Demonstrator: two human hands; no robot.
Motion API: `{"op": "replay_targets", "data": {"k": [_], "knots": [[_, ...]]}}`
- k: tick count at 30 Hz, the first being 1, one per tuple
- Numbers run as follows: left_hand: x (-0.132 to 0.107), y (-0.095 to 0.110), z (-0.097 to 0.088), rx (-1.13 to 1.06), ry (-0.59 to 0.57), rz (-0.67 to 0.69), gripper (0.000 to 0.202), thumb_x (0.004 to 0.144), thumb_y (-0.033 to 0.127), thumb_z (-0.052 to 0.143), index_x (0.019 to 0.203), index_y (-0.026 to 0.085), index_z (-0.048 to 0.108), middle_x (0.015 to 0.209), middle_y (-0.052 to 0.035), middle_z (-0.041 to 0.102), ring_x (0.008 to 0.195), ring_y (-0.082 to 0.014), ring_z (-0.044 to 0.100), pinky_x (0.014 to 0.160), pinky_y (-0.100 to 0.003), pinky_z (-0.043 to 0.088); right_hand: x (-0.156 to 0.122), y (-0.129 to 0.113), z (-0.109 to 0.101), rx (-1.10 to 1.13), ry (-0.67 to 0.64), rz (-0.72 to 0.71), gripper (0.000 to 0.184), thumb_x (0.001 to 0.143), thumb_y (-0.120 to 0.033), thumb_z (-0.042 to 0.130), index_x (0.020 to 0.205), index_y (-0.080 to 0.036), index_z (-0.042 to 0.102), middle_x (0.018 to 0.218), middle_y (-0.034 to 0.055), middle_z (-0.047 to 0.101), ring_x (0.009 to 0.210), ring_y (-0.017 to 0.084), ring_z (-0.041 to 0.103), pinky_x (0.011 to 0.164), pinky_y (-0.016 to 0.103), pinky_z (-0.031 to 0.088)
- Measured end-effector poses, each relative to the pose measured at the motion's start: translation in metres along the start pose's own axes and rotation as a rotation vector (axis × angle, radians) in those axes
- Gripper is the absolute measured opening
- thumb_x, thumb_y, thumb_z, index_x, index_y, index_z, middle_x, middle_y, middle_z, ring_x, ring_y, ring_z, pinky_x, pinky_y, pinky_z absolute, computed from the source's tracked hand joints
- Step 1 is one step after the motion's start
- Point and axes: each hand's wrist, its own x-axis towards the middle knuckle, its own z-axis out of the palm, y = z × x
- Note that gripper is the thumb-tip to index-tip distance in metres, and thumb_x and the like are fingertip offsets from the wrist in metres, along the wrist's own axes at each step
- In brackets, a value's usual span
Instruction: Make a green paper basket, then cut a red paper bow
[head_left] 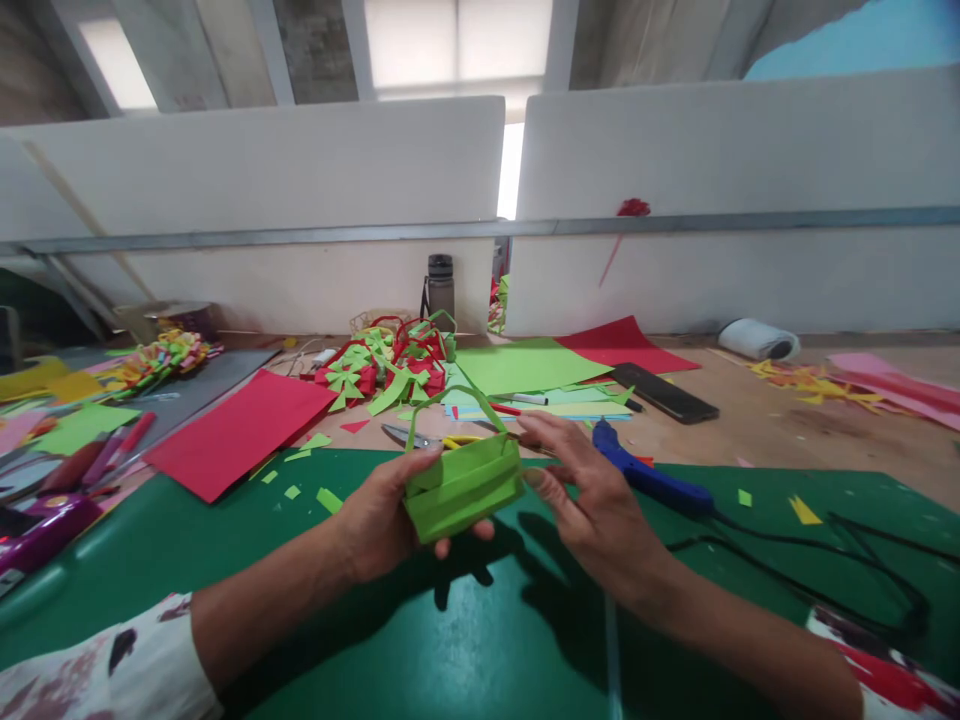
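Observation:
My left hand [382, 515] grips a small light-green paper basket [465, 487] by its left end, thumb on top and fingers underneath. The basket is tilted over the green mat, and its thin paper strip handle [480, 395] loops up at the far side. At the basket's right end is my right hand [585, 490], its thumb and fingers apart and close to the corner; whether the fingertips touch the paper is hard to tell. Just beyond the basket lie scissors [409, 436] with yellow handles, partly hidden. A blue glue gun [652, 475] rests right of my right hand.
Red and green finished paper baskets [390, 365] are heaped at the back. Red paper [244, 430], green sheets [532, 366] and a black phone [664, 392] lie around the green mat [465, 640]. A dark bottle [441, 290] stands behind. The glue gun's cord [810, 540] trails right.

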Motion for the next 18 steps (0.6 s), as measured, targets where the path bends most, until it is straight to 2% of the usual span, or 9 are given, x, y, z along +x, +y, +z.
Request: {"op": "replay_targets", "data": {"k": [3,5,7,11,14,18], "knots": [[-0.0018,0.0041,0.0,-0.074,-0.005,-0.013,0.055,0.085,0.043,0.043,0.128,0.008,0.048,0.116,-0.0253,0.058,0.081,-0.0276,0.066,0.042,-0.019,0.042,0.0016,0.0001,-0.0066,0.103,0.011,0.178,0.019,0.091,-0.03,0.045,0.1,-0.021,0.059,0.099,0.0034,0.062,0.091,0.017,0.057,0.077,0.029,0.047],[-0.0031,0.0051,-0.0001,-0.096,-0.004,-0.019,0.055,0.087,0.042,0.038,0.13,0.008,0.046,0.116,-0.0273,0.058,0.082,-0.0276,0.066,0.042,-0.018,0.042,0.0019,0.0008,-0.0067,0.148,-0.031,0.279,0.018,0.09,-0.03,0.047,0.085,-0.02,0.061,0.081,0.0006,0.061,0.075,0.015,0.056,0.066,0.026,0.045],[-0.0037,0.0046,-0.0005,-0.106,-0.008,-0.009,0.055,0.089,0.042,0.036,0.13,0.007,0.046,0.115,-0.0278,0.059,0.083,-0.0275,0.066,0.043,-0.018,0.042,0.0016,0.0018,-0.0042,0.183,-0.091,0.335,0.02,0.088,-0.03,0.048,0.078,-0.019,0.06,0.071,-0.001,0.058,0.067,0.014,0.053,0.061,0.025,0.042],[-0.0033,0.0021,-0.001,-0.094,0.005,0.012,0.055,0.089,0.041,0.034,0.129,0.006,0.047,0.115,-0.0278,0.059,0.082,-0.0277,0.066,0.043,-0.019,0.042,0.0008,0.0024,0.001,0.223,-0.15,0.394,0.018,0.085,-0.027,0.05,0.074,-0.017,0.061,0.063,-0.0034,0.053,0.058,0.011,0.045,0.055,0.024,0.037],[-0.002,0.0001,-0.0007,-0.065,0.025,0.012,0.054,0.088,0.04,0.037,0.129,0.007,0.047,0.121,-0.0262,0.055,0.08,-0.0269,0.066,0.043,-0.019,0.041,0.001,0.0008,0.0019,0.247,-0.154,0.442,0.014,0.08,-0.024,0.054,0.073,-0.017,0.063,0.064,-0.0029,0.055,0.058,0.011,0.046,0.055,0.023,0.037],[-0.0012,-0.0029,-0.0015,-0.035,0.015,0.054,0.054,0.084,0.04,0.043,0.126,0.007,0.05,0.126,-0.024,0.053,0.081,-0.0278,0.066,0.043,-0.02,0.041,0.0023,-0.0018,0.0008,0.356,-0.097,0.531,0.01,0.075,-0.025,0.057,0.073,-0.016,0.062,0.064,-0.0019,0.058,0.057,0.011,0.049,0.054,0.023,0.041]]}}
